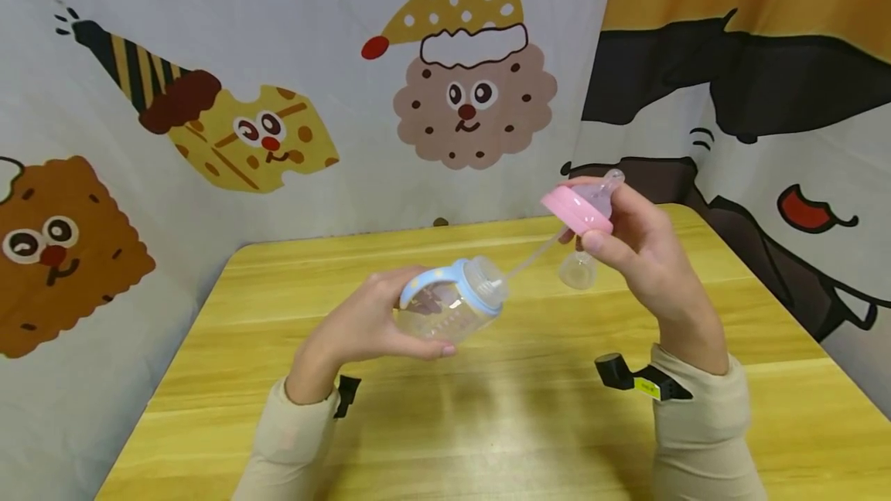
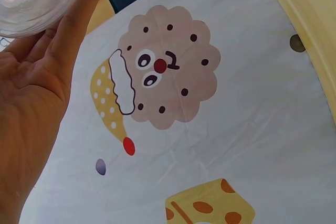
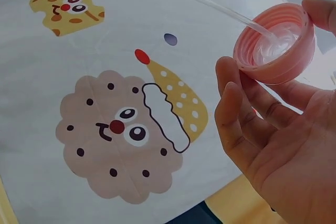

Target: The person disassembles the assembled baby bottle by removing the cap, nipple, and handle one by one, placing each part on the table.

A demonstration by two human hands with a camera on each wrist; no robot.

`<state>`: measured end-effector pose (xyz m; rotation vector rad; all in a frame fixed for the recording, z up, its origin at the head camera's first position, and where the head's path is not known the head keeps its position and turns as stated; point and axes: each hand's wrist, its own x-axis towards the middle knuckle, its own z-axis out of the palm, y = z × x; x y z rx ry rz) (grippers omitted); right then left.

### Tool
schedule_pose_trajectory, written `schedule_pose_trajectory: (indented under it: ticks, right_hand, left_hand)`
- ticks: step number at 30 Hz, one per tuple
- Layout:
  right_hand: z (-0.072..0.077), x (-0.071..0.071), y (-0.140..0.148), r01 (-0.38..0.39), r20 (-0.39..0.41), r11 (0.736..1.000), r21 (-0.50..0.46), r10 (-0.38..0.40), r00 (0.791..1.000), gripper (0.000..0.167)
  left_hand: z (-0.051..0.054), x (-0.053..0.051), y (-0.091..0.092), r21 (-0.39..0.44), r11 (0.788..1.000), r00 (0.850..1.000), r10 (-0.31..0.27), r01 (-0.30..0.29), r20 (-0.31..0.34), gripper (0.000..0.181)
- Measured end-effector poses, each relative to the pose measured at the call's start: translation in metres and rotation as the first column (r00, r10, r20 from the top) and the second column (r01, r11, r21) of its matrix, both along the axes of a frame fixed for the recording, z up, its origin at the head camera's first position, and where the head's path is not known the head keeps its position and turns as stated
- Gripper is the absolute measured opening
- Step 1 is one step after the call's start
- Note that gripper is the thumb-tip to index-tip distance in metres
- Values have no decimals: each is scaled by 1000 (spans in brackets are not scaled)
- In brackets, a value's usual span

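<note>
A clear baby bottle [image 1: 445, 321] with a blue handled collar [image 1: 435, 277] tilts to the right in my left hand [image 1: 376, 319], which grips its body. My right hand [image 1: 650, 246] pinches a pink screw ring [image 1: 576, 210] with a clear nipple [image 1: 609, 182] by its rim. From the ring's underside a thin clear straw [image 1: 534, 255] runs down to the bottle's open mouth, its lower end at or inside the neck [image 1: 487, 281]. In the right wrist view the ring's threaded inside [image 3: 275, 43] faces the camera. The left wrist view catches only the bottle's base [image 2: 39, 1].
A clear dome-shaped cap [image 1: 578, 270] stands on the wooden table [image 1: 487, 424] behind the straw, below my right hand. A curtain [image 1: 348, 199] printed with cartoon food hangs along the table's far edge. Each sleeve carries a black wrist mount [image 1: 640, 379].
</note>
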<state>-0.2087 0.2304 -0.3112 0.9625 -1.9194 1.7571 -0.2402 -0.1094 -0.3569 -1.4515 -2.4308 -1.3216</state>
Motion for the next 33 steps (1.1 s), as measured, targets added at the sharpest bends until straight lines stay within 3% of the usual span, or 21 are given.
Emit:
schedule_pose_trajectory:
  ticks: [8,17,33]
  right_hand:
    - [0,-3,2,-8,-33,1000,-19,8,999,44]
    - [-2,-3,9,-11,27,998,-65,13,1000,44]
    - [-3,-7,15,-10,27,993,-118,13,1000,45]
  left_hand:
    - [0,-2,-1,-10,1000,1000,6,-6,7,65]
    - [-2,-3,-2,-28,999,1000,18,-17,23,64]
    - [-2,-6,-6,-35,998,998,47,-46,33,66]
